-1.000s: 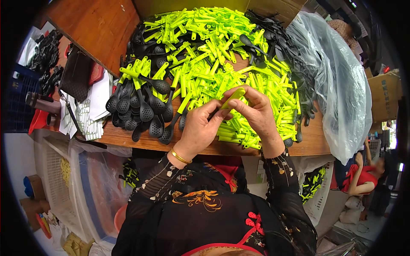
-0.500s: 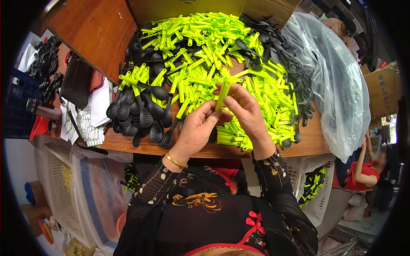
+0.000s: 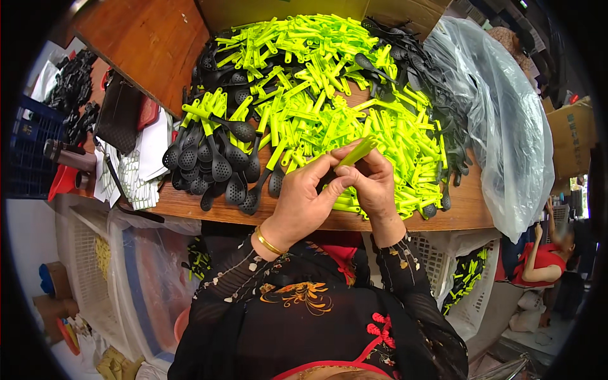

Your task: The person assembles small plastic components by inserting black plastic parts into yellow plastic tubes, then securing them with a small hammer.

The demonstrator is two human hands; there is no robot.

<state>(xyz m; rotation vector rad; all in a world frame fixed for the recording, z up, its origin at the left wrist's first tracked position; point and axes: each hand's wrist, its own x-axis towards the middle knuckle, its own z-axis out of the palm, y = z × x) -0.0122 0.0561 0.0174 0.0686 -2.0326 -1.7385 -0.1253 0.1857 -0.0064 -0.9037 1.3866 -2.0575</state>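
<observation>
Above the table's front edge, a lime-green tubular handle (image 3: pixel 358 152) tilts up to the right between my hands. My left hand (image 3: pixel 303 201) is closed around its lower end, thumb and fingers pinched together. My right hand (image 3: pixel 375 190) grips the same handle with fingers bent behind it and the thumb in front. Whatever lies inside the curled fingers is hidden. Just beyond spreads a big heap of loose green handles (image 3: pixel 329 123). To the left of my hands lies a bunch of black perforated spoons (image 3: pixel 218 168), several fitted with green handles.
Black spoon heads (image 3: pixel 437 82) are piled at the right, beside a clear plastic bag (image 3: pixel 500 120). A wooden board (image 3: pixel 142 47) and a cardboard box (image 3: pixel 285 11) border the heap. White crates (image 3: pixel 472 285) flank me below the table. A person in red (image 3: pixel 538 263) is at far right.
The handle has tipped from nearly upright to a slant toward the right. Both hands have moved slightly right and nearer to me, and closer together.
</observation>
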